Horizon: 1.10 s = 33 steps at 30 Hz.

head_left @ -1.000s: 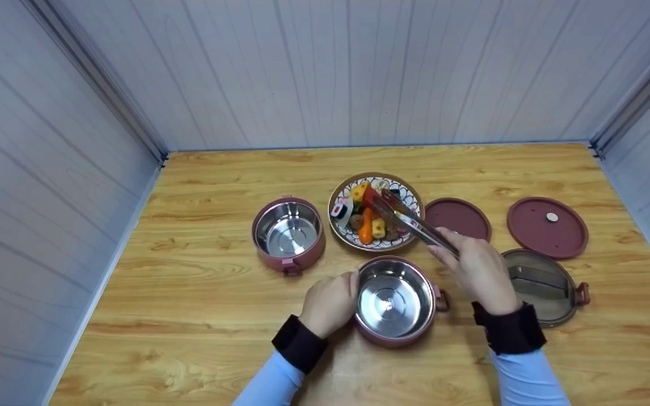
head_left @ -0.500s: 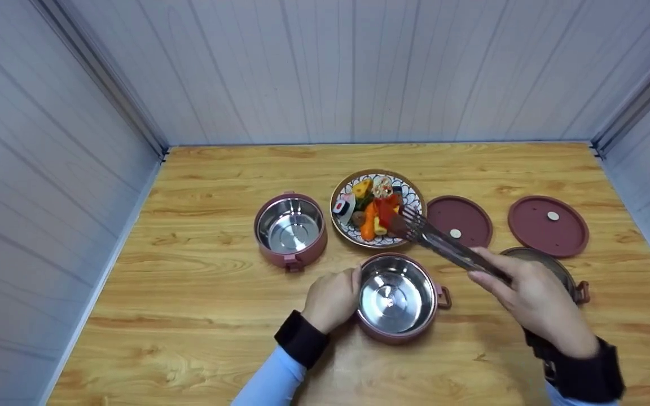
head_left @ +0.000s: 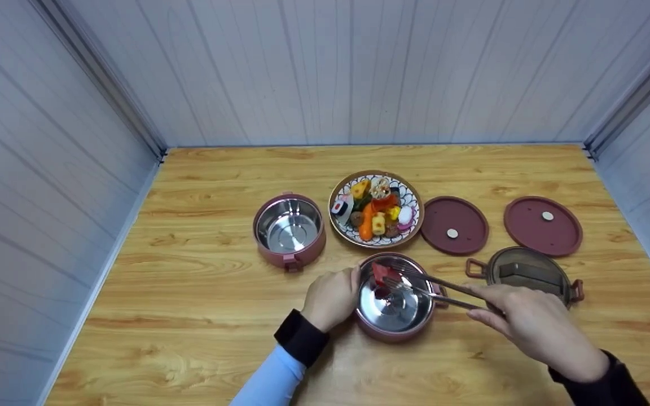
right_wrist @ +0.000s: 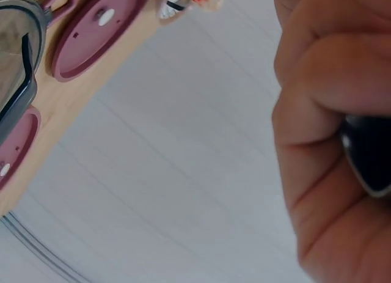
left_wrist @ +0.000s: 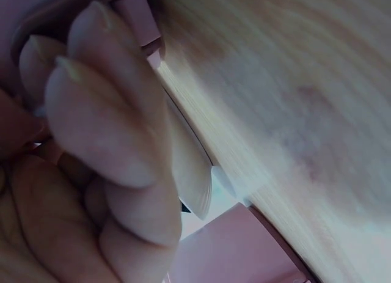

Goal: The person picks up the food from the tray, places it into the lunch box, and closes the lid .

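My left hand point(head_left: 332, 299) grips the left side of a pink steel-lined lunch box bowl point(head_left: 394, 337); in the left wrist view its fingers point(left_wrist: 101, 118) curl against the pink part. My right hand point(head_left: 534, 321) holds metal tongs point(head_left: 449, 293), reaching in over that bowl from the right. Between the tong tips sits a red food piece point(head_left: 381, 273), inside the bowl's rim near its upper left. Whether it touches the bottom cannot be told. In the right wrist view the curled fingers point(right_wrist: 330, 99) wrap the dark tong handle point(right_wrist: 369, 154).
Behind the bowl, a patterned plate point(head_left: 347, 239) carries several toy-like foods. A second steel-lined bowl point(head_left: 290, 225) stands to the left. Two maroon inner lids point(head_left: 455, 220) and a translucent lid point(head_left: 528, 270) with clasps lie to the right. Walls close off the back and sides.
The tongs have carried the red piece from the plate down into the near bowl. My right hand swung right and toward me. My left hand stays on the bowl.
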### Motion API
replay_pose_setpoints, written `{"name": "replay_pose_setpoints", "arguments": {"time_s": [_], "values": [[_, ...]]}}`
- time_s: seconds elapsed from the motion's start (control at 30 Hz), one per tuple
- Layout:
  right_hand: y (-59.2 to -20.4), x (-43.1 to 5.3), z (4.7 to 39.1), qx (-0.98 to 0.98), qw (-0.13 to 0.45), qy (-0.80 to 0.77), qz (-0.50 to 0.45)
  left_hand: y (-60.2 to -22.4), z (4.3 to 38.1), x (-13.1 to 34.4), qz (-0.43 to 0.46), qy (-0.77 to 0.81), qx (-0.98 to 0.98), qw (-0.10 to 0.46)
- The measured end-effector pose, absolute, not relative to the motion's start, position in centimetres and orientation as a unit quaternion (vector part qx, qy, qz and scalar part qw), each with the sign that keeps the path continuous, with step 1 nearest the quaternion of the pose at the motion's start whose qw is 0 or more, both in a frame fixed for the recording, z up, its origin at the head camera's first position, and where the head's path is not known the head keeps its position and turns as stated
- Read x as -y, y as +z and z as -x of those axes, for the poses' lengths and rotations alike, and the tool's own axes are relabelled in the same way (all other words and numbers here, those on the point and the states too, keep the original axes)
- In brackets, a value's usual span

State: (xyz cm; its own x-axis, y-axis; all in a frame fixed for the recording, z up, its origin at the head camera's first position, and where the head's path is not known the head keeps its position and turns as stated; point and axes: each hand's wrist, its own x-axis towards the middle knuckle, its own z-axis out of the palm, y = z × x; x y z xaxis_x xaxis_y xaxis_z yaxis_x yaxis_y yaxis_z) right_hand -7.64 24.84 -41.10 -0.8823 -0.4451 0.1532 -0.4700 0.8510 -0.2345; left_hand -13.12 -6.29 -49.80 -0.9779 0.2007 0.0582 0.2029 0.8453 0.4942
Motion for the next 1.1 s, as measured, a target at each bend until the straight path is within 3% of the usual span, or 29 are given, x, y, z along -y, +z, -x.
{"name": "replay_pose_setpoints", "arguments": {"time_s": [0.2,0.6,0.9,1.1], "values": [[-41.7,-24.0,8.1,0.956,0.074,0.068,-0.274,-49.8,13.1,6.3,0.105,-0.260,0.960,0.005],[-42.4,-24.1,9.2,0.913,0.194,0.006,-0.359,-49.9,13.1,6.4,0.117,-0.259,0.959,0.005],[-39.6,-25.9,8.8,0.943,0.111,0.076,-0.305,-49.9,13.1,6.3,0.115,-0.260,0.959,-0.003],[-38.7,-26.8,10.0,0.948,0.126,0.156,-0.246,-49.8,13.2,6.4,0.120,-0.257,0.959,-0.002]]}}
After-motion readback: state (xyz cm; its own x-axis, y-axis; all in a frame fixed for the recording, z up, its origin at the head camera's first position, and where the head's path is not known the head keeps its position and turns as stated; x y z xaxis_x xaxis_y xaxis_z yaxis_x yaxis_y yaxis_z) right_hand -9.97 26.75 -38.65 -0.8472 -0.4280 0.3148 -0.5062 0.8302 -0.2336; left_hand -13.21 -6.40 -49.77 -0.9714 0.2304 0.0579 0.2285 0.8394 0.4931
